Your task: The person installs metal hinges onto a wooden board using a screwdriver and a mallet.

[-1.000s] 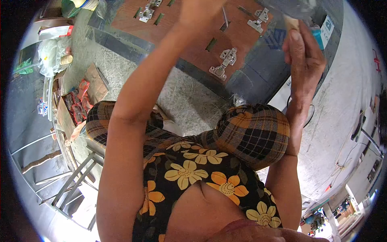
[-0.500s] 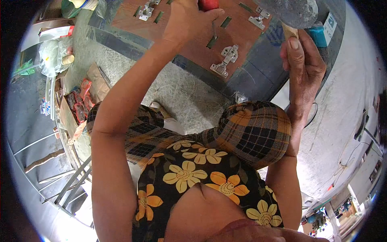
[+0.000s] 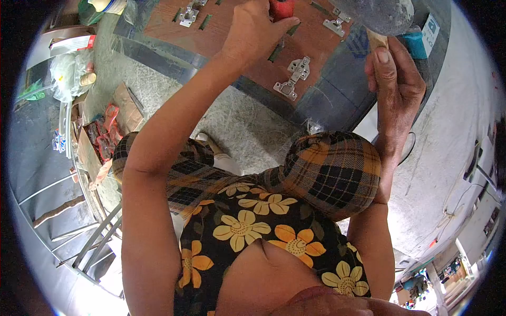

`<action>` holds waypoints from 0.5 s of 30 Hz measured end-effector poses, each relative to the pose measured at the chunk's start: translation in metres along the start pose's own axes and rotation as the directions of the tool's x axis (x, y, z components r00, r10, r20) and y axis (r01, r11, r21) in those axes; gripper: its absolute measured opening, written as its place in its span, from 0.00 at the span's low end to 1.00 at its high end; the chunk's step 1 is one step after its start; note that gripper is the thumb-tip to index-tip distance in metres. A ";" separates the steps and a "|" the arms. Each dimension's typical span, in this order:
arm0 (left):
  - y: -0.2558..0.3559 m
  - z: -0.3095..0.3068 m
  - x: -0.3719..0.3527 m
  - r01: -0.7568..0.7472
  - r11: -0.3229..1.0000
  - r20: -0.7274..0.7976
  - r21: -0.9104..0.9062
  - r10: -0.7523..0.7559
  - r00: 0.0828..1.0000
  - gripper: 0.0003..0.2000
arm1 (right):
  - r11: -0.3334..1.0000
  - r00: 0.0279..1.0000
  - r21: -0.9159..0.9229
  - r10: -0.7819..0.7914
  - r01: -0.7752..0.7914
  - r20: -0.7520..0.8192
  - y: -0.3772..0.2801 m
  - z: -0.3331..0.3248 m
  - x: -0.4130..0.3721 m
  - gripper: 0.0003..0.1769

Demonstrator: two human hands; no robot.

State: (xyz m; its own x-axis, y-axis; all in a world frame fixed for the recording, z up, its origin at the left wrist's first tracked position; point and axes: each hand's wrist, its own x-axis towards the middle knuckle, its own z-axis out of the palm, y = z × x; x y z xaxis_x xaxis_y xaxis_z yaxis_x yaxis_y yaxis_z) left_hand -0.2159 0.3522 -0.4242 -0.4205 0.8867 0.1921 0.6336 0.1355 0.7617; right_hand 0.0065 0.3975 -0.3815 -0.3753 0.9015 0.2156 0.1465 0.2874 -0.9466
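My left hand (image 3: 255, 29) is closed around the red handle of a screwdriver (image 3: 282, 9), above a brown board (image 3: 242, 73) with narrow slots cut in it. The screwdriver's tip is hard to make out near one slot. My right hand (image 3: 398, 76) grips the wooden handle of a mallet (image 3: 382, 18), whose big grey head is cut off by the top edge. Silvery cabinet hinges lie on the board: one near its front corner (image 3: 293, 78), another by the mallet head (image 3: 336, 22), and a third left of my left hand (image 3: 188, 15).
Beneath the board is a dark tabletop (image 3: 327, 108). A teal box (image 3: 416, 45) with a white label stands beyond my right hand. On the left are a plastic bag (image 3: 66, 76), cardboard with red wrapping (image 3: 108, 131) and a metal frame (image 3: 97, 245). My plaid-covered knees are below the table edge.
My left hand has shifted slightly right and down with the screwdriver, and more of the red handle shows. The mallet and my right hand have barely moved.
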 end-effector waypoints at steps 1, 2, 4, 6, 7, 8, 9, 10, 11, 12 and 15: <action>-0.006 0.004 0.000 -0.028 0.999 -0.019 0.021 0.028 0.999 0.23 | 1.000 1.000 -0.014 -0.002 0.002 -0.004 -0.001 0.000 0.000 0.23; -0.009 0.007 -0.001 -0.054 0.998 -0.037 0.042 0.056 0.998 0.24 | 1.000 1.000 -0.028 -0.004 0.003 -0.007 -0.002 0.000 0.000 0.23; -0.005 0.007 -0.002 -0.018 1.000 -0.036 0.007 0.019 0.999 0.24 | 0.999 1.000 -0.046 -0.010 0.009 -0.016 -0.002 0.001 -0.001 0.22; -0.007 0.008 -0.003 -0.015 1.000 -0.027 0.008 0.015 1.000 0.24 | 0.999 1.000 -0.050 -0.018 0.017 -0.026 0.001 0.002 0.000 0.22; -0.011 0.009 -0.002 -0.029 0.999 -0.019 0.026 0.029 0.999 0.24 | 0.997 0.999 -0.069 -0.024 0.022 -0.024 0.000 0.003 0.000 0.22; -0.014 0.010 -0.002 -0.042 0.998 -0.011 0.044 0.043 0.999 0.25 | 0.996 0.999 -0.087 -0.029 0.027 -0.023 -0.003 0.004 0.000 0.22; -0.014 0.010 -0.003 -0.050 0.999 -0.012 -0.007 0.050 0.999 0.23 | 0.994 0.999 -0.104 -0.035 0.033 -0.022 -0.005 0.005 0.001 0.22; -0.012 0.010 -0.003 -0.059 0.997 -0.014 -0.057 0.058 0.998 0.22 | 0.992 0.998 -0.111 -0.055 0.060 0.039 -0.006 0.006 0.003 0.22; -0.011 0.010 -0.003 -0.068 0.992 -0.017 -0.107 0.066 0.998 0.21 | 0.989 0.992 -0.116 -0.075 0.086 0.100 -0.007 0.007 0.006 0.22; -0.014 0.011 -0.003 -0.059 0.998 0.019 -0.035 0.059 0.998 0.19 | 0.986 0.983 -0.121 -0.094 0.114 0.160 -0.006 0.008 0.009 0.23; -0.024 0.015 -0.003 -0.122 0.990 0.032 0.074 0.120 0.992 0.14 | 0.964 0.957 -0.238 -0.044 0.116 0.287 0.003 0.013 0.019 0.24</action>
State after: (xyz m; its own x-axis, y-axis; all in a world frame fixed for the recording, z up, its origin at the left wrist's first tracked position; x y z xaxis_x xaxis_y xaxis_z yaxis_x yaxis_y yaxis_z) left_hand -0.2196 0.3529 -0.4525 -0.3202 0.9104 0.2618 0.7265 0.0587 0.6846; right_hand -0.0118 0.4109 -0.3830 -0.6284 0.7570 0.1792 0.3157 0.4586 -0.8307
